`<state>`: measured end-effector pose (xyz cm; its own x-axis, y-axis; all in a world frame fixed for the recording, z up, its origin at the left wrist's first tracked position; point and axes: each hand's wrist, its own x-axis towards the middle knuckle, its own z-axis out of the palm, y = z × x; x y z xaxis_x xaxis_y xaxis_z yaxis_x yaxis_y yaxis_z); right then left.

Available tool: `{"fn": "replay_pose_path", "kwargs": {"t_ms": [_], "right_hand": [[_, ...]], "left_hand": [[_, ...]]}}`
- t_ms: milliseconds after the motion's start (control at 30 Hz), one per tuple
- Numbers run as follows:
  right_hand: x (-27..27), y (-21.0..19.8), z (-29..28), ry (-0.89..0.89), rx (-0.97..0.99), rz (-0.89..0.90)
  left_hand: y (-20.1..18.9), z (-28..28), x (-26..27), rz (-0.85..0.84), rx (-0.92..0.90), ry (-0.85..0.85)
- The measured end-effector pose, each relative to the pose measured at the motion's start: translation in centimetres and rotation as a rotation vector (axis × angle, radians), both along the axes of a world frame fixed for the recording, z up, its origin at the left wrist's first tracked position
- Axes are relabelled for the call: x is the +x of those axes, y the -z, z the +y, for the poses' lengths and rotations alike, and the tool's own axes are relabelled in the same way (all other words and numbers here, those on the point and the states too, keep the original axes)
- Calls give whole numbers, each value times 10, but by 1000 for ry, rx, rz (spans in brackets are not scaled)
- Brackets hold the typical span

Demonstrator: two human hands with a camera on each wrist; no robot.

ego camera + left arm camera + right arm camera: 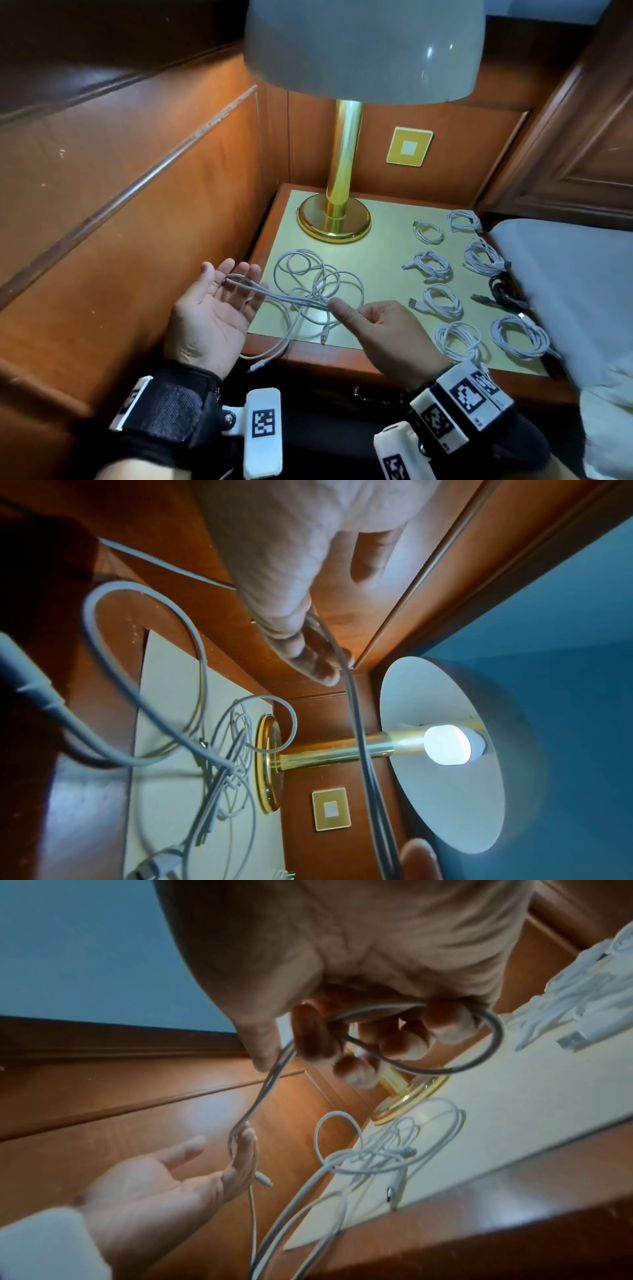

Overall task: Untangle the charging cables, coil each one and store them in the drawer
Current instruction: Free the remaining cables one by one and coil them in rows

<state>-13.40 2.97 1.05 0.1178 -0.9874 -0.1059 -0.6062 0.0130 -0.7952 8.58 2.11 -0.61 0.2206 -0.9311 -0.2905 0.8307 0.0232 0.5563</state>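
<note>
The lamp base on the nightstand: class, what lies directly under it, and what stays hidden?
The lamp base stands on the pale mat that covers the nightstand top. The mat beneath its round foot is hidden. The tangled white cable lies in front, not under it.

A table lamp (334,219) stands at the nightstand's (383,246) rear left. Tangled charging cables (315,291) sprawl before it, spilling over the front edge. Coiled cables (442,299) line the right side beside the bed (575,274).
</note>
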Motion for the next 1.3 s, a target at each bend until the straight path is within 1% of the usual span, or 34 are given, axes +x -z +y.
{"fn": "replay_pose_path", "kwargs": {"t_ms": [67,167,233,300,367,500,567,633,767,833,1033,1100,1200,1300], "right_hand": [[4,8,1,-73,71,107],[9,19,3,-185,179,280],[13,22,2,-225,227,328],[16,21,1,-248,230,344],[19,20,-2,-233,174,326],[18,17,-9,-93,35,185],[16,16,-12,-34,2,130],[15,16,-15,0,-14,115],[13,21,-17,8,-14,152],[12,22,-17,-1,-13,174],[11,20,-15,-81,8,205],[13,19,-15,-91,-14,162],[16,18,-17,-52,-125,17],[17,15,-18,-45,-213,-67]], "left_hand": [[3,-1,-3,-39,21,-14],[6,-2,-3,-80,27,11],[8,-2,-2,-122,30,35],[6,-1,-1,-153,2,64],[1,0,-2,-180,-50,90],[-4,4,-2,-206,-120,97],[-4,6,-2,-231,-151,97],[-3,7,-4,-281,-170,92],[-6,11,-13,-460,-188,84],[-7,13,-18,-524,-202,88],[-8,16,-21,-602,-209,115],[-9,18,-22,-649,-227,131],[-9,19,-24,-702,-246,143],[-9,19,-22,-682,-247,159]]}}
